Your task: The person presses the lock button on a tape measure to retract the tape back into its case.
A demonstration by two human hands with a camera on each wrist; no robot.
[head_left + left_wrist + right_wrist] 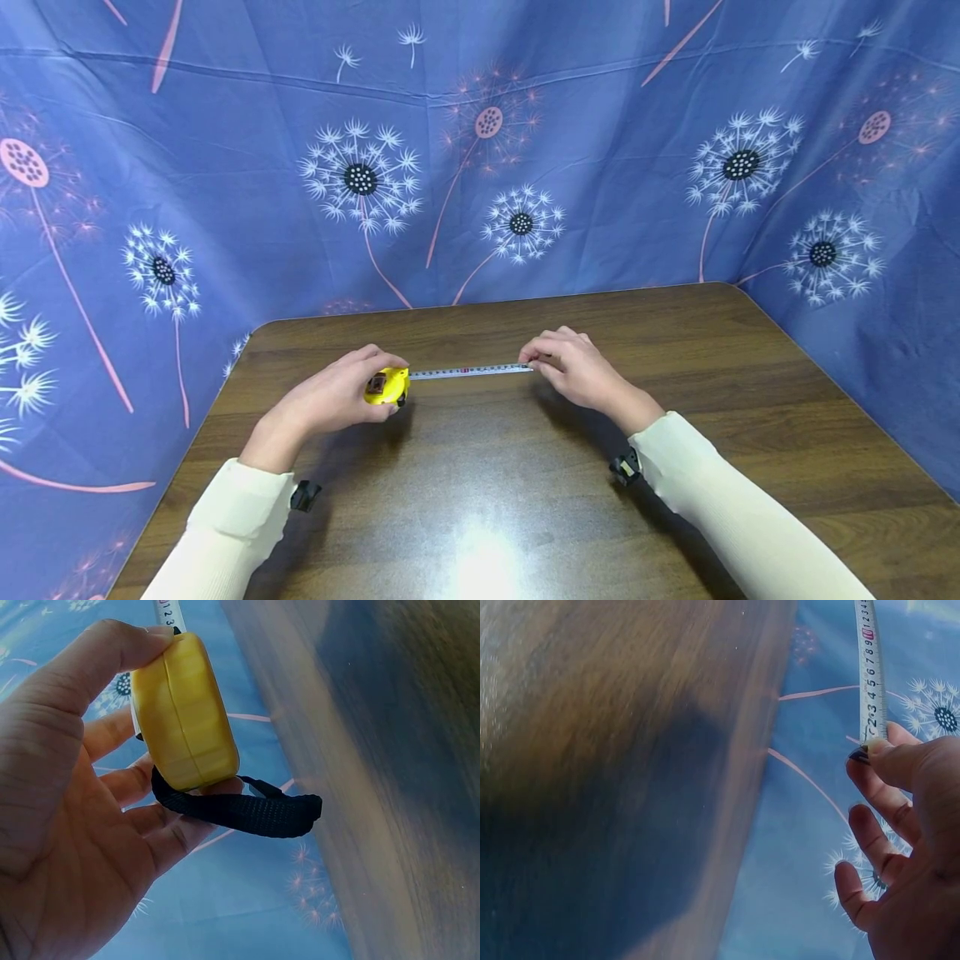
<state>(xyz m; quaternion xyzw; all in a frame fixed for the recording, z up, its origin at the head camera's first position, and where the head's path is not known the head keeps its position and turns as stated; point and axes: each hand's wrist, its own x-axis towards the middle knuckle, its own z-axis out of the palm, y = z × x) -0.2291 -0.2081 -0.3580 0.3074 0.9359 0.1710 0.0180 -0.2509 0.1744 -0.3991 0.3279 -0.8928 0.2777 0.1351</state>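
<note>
A yellow tape measure point(391, 387) is held above the wooden table by my left hand point(333, 393), thumb on one side and fingers round the other. In the left wrist view a black wrist strap point(259, 815) hangs from the yellow case point(187, 712). The white blade point(480, 370) is drawn out to the right, roughly level. My right hand point(577, 371) pinches the blade's end between thumb and finger. Up close in the right wrist view, the thumb presses on the numbered blade point(871, 682) beside its dark end hook point(859, 755).
Both hands are over a brown wooden table point(465, 467) with a bright glare near its front. Behind and beside it hangs a blue cloth point(600, 167) printed with dandelions. Each wrist carries a small black device, the right one point(625, 468) near the cuff.
</note>
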